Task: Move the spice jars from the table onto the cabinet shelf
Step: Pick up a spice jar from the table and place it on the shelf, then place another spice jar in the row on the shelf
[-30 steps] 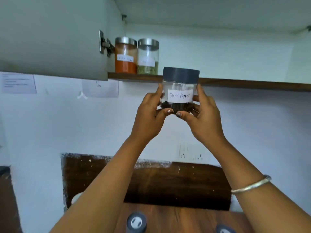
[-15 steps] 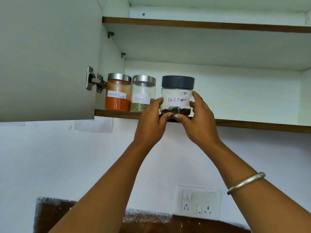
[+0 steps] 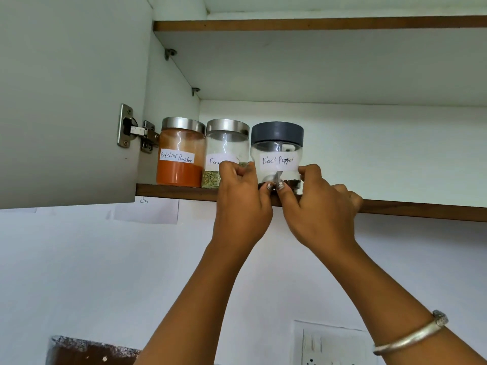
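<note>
- White laminate cabinet door hangs open on a steel hinge.
- Steel-lidded glass jar of red chilli powder and steel-lidded glass fennel jar stand on the wood-edged cabinet shelf.
- Left hand and right hand grip the clear, grey-lidded black pepper jar, thumbs at its base; it appears to sit upright at the shelf's front edge, just beside the fennel jar.
- Placing looks nearly finished; next, both hands should let go gently, perhaps after nudging the jar deeper.
- White wall below carries a socket; a silver bangle circles the right wrist.

Clear glossy jar, matt grey plastic lid, wood-edged shelf
</note>
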The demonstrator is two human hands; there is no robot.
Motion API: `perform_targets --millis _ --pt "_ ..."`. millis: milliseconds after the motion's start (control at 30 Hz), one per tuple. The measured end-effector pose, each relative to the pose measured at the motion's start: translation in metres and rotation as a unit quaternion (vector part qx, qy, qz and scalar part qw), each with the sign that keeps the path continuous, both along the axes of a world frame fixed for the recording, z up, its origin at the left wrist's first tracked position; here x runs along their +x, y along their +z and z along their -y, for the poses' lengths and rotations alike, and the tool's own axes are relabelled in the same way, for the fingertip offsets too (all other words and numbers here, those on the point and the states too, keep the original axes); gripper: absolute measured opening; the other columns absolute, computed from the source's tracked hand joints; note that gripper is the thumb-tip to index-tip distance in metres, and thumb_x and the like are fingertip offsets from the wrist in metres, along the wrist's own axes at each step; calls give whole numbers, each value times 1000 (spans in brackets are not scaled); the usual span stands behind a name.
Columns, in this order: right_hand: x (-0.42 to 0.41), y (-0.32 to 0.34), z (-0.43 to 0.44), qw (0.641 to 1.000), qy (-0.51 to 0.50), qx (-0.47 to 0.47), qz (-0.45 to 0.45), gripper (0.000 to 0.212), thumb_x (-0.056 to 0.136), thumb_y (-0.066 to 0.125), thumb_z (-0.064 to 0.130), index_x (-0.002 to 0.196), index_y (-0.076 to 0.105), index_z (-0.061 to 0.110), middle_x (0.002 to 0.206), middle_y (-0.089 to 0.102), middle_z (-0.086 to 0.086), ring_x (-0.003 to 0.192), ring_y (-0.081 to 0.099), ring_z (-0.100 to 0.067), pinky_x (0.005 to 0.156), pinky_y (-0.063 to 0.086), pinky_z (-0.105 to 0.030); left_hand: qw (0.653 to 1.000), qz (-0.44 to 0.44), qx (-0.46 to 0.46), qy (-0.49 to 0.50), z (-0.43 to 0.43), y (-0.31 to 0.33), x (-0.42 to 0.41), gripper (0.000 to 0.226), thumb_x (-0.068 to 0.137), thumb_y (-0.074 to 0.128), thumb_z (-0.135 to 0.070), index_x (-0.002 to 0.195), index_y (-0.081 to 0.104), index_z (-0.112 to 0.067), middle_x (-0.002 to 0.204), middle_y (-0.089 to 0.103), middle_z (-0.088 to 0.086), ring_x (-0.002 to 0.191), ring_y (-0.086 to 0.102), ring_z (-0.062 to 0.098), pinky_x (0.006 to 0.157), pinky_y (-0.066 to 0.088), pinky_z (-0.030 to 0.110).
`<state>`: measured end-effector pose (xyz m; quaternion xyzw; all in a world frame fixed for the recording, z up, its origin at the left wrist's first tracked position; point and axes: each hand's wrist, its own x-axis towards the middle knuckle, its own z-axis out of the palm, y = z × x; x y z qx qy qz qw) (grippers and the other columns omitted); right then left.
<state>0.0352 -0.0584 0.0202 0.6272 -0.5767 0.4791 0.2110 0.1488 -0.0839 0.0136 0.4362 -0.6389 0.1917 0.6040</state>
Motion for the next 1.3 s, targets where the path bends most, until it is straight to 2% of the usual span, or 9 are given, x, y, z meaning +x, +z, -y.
perform_targets --millis 167,400,500,667,733,800,900,1033,1300 --pt "5 -3 2 1000 -23 -12 -10 50 93 36 54 132 41 23 130 54 -1 116 47 -31 98 26 -43 1000 -11 -6 15 3 1 2 36 94 51 -28 123 55 -7 117 38 8 90 35 8 81 34 15" --pt "6 -8 2 999 -36 -10 -32 55 94 35 53 138 38 21 135 50 -3 119 42 -30 100 22 -42 999 -18 -15 22 3 -2 -1 44 93 53 -26 132 48 -7 119 39 10 92 36 8 80 33 15" --pt "6 -11 3 998 -39 -10 -38 62 93 37 54 142 34 16 138 46 -7 120 41 -30 101 22 -41 1000 -17 -8 23 1 -2 -3 50 94 54 -24 138 40 -7 122 40 11 103 47 16 85 36 17" --pt "3 -16 -2 998 -30 4 -62 79 87 47 58 145 23 10 144 38 -10 124 37 -30 105 22 -41 1000 0 10 14 -7 -5 -4 60 91 59 -15 143 30 -7 130 38 14 117 45 23 95 42 25" --pt "2 -19 -6 995 -24 29 -89 85 86 49 57 147 16 9 152 25 -12 134 28 -31 113 14 -43 999 31 22 8 -14 -11 -6 66 87 63 -8 144 28 -7 133 36 15 119 44 25 96 42 28" --pt "1 -24 -12 991 -6 63 -115 87 88 49 51 150 5 9 159 4 -12 145 6 -31 117 -1 -45 997 69 39 5 -24 -17 -9 73 84 66 -6 145 25 -8 137 34 15 124 43 26 98 43 32" --pt "-4 -36 -27 984 37 108 -136 90 88 56 35 151 -6 15 159 -13 -8 146 -14 -26 118 0 -45 991 107 79 -9 -39 -31 -14 81 83 68 -10 147 18 -11 148 25 11 132 36 24 102 40 30" --pt "-17 -70 -55 970 78 165 -163 93 85 60 18 152 -5 20 160 -9 -4 146 -16 -25 120 12 -44 967 180 167 -68 -61 -61 -23 85 83 65 -10 149 12 -11 154 15 9 138 29 26 107 35 31" --pt "-79 -167 -124 948 13 291 -132 95 83 63 29 152 -1 20 160 -8 -7 146 -14 -28 119 13 -47 895 254 308 -199 -112 -152 -78 88 86 62 -21 150 2 -19 157 10 5 142 22 24 111 28 32"
